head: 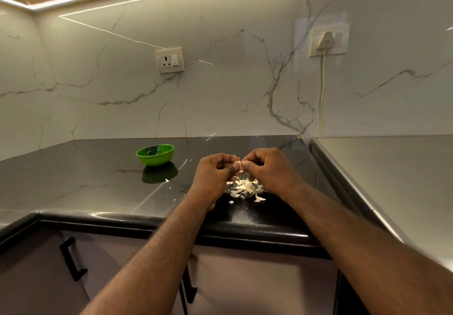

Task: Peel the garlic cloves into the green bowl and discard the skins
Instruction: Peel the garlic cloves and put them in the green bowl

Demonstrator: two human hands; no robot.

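At left, green bowl [155, 154] on counter [85, 182], well apart from hands; contents unclear. Next, left hand [215, 171], fingers clamped on garlic clove [238, 163] above skins pile [246, 188]: best firm steady pinch, no crushing. Then right hand [268, 171], fingers pinched on same clove's skin: best pull off in strips, drop on pile, then carry clove to bowl

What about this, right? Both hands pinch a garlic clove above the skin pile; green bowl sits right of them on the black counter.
Wrong side: the head view shows the green bowl left of the hands. Otherwise yes: left hand and right hand pinch the garlic clove above the skin pile on the black counter.
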